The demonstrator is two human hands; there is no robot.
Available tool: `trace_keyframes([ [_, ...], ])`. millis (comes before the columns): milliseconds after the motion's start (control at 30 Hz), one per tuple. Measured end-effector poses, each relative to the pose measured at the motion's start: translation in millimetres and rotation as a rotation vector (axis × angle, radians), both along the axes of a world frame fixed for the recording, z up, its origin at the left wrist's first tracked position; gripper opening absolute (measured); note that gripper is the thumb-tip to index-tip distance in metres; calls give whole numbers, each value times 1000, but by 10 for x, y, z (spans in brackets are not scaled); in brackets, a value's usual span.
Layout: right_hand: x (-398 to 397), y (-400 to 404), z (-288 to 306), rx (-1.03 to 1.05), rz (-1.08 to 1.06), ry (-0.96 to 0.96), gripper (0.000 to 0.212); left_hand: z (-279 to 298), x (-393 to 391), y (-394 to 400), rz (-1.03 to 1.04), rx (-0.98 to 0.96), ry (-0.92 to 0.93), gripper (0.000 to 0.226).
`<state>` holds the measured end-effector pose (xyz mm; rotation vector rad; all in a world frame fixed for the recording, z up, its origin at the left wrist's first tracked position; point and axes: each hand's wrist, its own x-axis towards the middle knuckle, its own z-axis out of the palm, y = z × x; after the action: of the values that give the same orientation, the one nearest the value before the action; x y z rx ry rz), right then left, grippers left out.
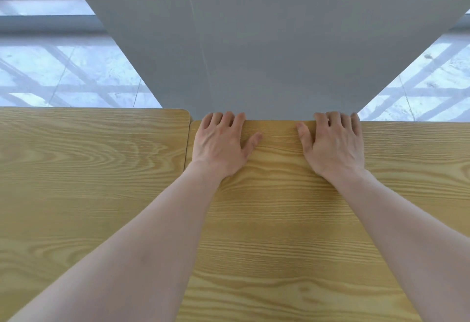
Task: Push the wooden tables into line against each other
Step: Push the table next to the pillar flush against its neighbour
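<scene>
Two light wooden tables stand side by side with a thin seam between them. The left table [89, 169] reaches a little farther forward at its far edge than the right table [279, 220]. My left hand [221, 143] lies palm down near the right table's far left corner, its fingers curled over the far edge. My right hand [333, 143] rests the same way further right on that edge, fingers hooked over it. Both forearms stretch across the right table's top.
A grey pillar or wall panel [254, 42] rises directly behind the right table's far edge. A pale tiled floor [63, 75] with window-frame shadows shows on both sides of it.
</scene>
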<state>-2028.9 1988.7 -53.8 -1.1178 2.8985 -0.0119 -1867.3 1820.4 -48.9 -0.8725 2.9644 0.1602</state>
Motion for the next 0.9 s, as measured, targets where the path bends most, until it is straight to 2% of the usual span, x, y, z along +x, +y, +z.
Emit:
trace_keyframes([
  [233,974,617,215,-213,78,-87,56,322,804,580,66,34,104,64],
  [367,1767,1229,251,-218,70,-106,54,373,1520,1325,104,75,157,64],
  [633,3255,2525,94,-201,103,-92,61,126,2878,2849,129,129,211,64],
  [767,3542,2834,-24,-185,151,-81,66,-65,3195,3250,117,158,166,66],
  [900,3509,2830,-79,-185,147,-59,67,-119,3191,3246,129,146,174,67],
])
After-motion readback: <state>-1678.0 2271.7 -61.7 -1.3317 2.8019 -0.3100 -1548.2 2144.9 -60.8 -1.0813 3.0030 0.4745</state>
